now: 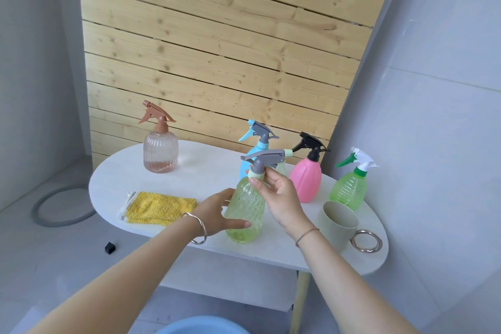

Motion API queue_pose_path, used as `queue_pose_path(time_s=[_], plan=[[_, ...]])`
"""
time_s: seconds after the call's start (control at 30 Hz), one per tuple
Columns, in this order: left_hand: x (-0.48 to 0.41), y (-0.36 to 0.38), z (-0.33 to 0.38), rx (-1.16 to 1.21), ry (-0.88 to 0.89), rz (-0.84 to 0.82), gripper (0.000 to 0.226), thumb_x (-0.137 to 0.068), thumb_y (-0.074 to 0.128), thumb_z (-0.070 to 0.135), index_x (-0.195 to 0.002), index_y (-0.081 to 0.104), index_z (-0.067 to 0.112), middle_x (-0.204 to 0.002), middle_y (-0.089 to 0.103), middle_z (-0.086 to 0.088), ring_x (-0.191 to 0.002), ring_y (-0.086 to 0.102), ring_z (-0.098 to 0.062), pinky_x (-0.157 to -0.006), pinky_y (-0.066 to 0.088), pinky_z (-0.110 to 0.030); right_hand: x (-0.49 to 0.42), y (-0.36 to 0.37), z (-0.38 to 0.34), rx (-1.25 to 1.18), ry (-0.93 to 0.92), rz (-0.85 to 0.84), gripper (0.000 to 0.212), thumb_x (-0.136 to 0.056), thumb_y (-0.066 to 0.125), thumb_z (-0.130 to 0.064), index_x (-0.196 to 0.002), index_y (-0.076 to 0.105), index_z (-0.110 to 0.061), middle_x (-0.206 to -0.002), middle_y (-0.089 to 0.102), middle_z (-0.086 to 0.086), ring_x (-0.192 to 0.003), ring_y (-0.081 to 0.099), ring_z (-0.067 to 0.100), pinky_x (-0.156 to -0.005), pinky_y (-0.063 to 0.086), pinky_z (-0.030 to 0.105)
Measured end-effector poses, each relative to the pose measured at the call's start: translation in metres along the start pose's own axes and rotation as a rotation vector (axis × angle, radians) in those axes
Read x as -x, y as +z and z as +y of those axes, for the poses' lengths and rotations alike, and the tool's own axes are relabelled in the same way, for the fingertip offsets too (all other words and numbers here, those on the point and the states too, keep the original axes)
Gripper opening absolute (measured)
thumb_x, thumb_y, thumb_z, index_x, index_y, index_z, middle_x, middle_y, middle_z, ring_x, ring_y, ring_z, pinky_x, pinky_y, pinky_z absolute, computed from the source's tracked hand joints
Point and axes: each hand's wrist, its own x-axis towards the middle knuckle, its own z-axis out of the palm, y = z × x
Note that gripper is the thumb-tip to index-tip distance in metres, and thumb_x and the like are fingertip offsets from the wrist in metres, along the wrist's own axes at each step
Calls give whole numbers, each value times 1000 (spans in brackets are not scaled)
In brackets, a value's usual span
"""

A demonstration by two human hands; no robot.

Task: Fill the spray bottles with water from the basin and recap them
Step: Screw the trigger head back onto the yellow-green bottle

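Step in hand: cap work on the yellow-green spray bottle [245,214], standing near the front edge of the white oval table [206,171], at 6 o'clock on the tabletop. Left hand [217,211] is wrapped round the bottle body, thumb in front and fingers behind. Right hand [282,195] pinches the pale collar [255,174] under the grey trigger head [267,157] with its fingertips. The head is seated on the neck; whether it is going on or coming off can't be told. The bottle looks near empty, so likely uncapping. The next move calls for a firm hold on the body while the collar twists, then lifting the head and dip tube straight out and going down to the blue basin [203,327] at 6 o'clock of the view; only its rim shows, contents unseen. Containers: the clear ribbed bottle with brown trigger [160,149] at 10 o'clock on the table is capped, with what looks like a shallow layer at the bottom. The blue bottle [254,149] just behind the held one and the pink bottle with black trigger [306,179] at 2 o'clock are opaque and capped, fill unknown. The pale green mug [339,222] at 4 o'clock is upright, no water visible inside. The green bottle with white trigger [349,190] at 3 o'clock is capped, level unclear.
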Motion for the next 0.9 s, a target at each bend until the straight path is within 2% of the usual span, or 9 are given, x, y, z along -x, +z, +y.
queue_pose_path(time_s=[0.17, 0.3, 0.37, 0.43, 0.53, 0.63, 0.7, 0.8, 0.9], plan=[[1, 3, -4, 31, 24, 33, 58, -70, 84, 34, -116, 49, 30, -112, 60, 15, -110, 55, -9, -99, 43, -28, 2, 6, 5, 44, -49, 98, 26, -89, 66, -17, -102, 63, -39, -98, 69, -25, -102, 62, -4, -94, 47, 24], [1, 6, 0, 66, 9, 65, 64, -66, 86, 36, -118, 51, 26, -117, 59, 10, -112, 56, -11, -93, 47, -28, 3, 4, 3, 109, -28, 105, 26, -88, 68, -25, -109, 62, -38, -110, 66, -21, -111, 57, -1, -101, 43, 27], [3, 10, 4, 65, -12, 94, 68, -66, 86, 34, -122, 48, 26, -120, 55, 10, -110, 54, -11, -86, 44, -20, 9, 0, 5, 151, 73, 137, 45, -82, 73, -30, -124, 55, -31, -123, 57, -17, -117, 50, -1, -98, 39, 20], [5, 11, 5, 76, -35, 41, 87, -61, 90, 32, -134, 41, 28, -128, 49, 11, -113, 51, -12, -88, 42, -21, 16, -5, 10, 210, 194, 186, 61, -75, 78, -38, -127, 49, -27, -124, 52, -11, -114, 50, 4, -93, 40, 21], [8, 12, 5, 55, -73, -95, 117, -48, 86, 35, -148, 26, 31, -137, 44, 10, -115, 51, -14, -95, 46, -27, 28, -25, 17, 235, 287, 248, 61, -75, 77, -43, -126, 50, -26, -115, 58, -4, -104, 57, 9, -80, 46, 17], [11, 13, 10, 140, -125, -153, 88, -70, 77, 13, -146, 32, 21, -125, 53, 3, -99, 56, -12, -90, 47, -25, 38, -40, 21, 159, 259, 340, 40, -88, 66, -28, -125, 50, -21, -119, 62, 4, -102, 58, 11, -69, 43, 4], [11, 12, 14, 287, -173, -162, 66, -81, 67, 17, -141, 39, 15, -113, 63, 2, -92, 59, -9, -83, 47, -23, 46, -39, 25, 132, 274, 356, 34, -92, 61, -22, -124, 49, -22, -126, 58, 4, -112, 55, 15, -80, 42, 7], [10, 12, 17, 367, -213, -33, 39, -98, 51, 22, -136, 45, 14, -112, 63, 1, -95, 58, -17, -80, 46, -24, 49, -24, 31, 222, 287, 313, 65, -84, 71, -28, -139, 38, -22, -138, 44, -8, -126, 39, 8, -105, 34, 26], [11, 15, 18, 353, -196, 56, 35, -101, 44, 22, -135, 46, 15, -118, 60, -1, -97, 57, -18, -79, 45, -25, 39, -6, 34, 323, 302, 402, 87, -69, 82, -39, -139, 35, -21, -129, 44, -6, -119, 40, 8, -104, 35, 29]])
